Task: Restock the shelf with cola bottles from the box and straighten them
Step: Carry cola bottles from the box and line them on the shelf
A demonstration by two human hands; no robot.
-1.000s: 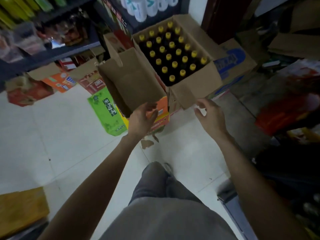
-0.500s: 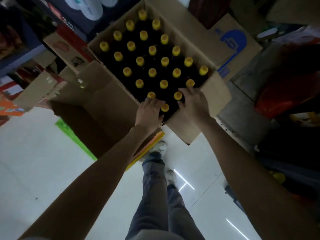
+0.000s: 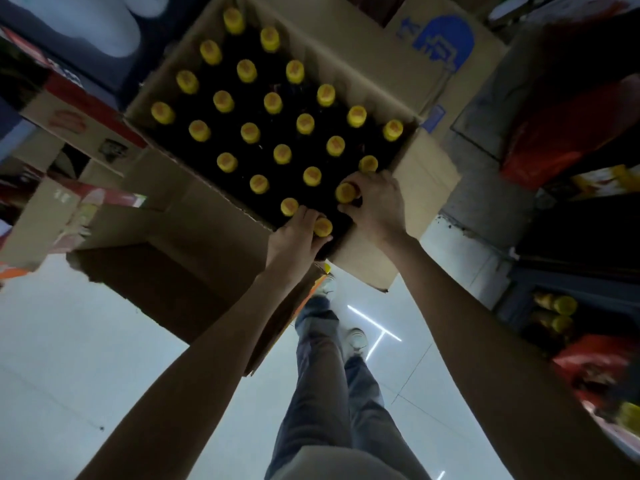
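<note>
An open cardboard box [image 3: 426,188] stands on the floor, packed with several dark cola bottles [image 3: 282,154] with yellow caps. My left hand [image 3: 296,237] grips the neck of the nearest bottle [image 3: 322,226] at the box's front corner. My right hand [image 3: 375,206] curls around the neck of the neighbouring bottle [image 3: 345,192] on the right edge row. Both bottles still stand in the box; their bodies are hidden in the dark interior.
A second cardboard box [image 3: 446,46] with blue print lies behind. Open box flaps [image 3: 166,216] spread to the left over a pale tiled floor [image 3: 69,341]. A shelf [image 3: 554,306] on the right holds yellow-capped bottles and red packs. My legs stand below.
The view came closer over the box. Both hands went from reaching toward the box to settling on the front caps, and now each closes around a bottle neck.
</note>
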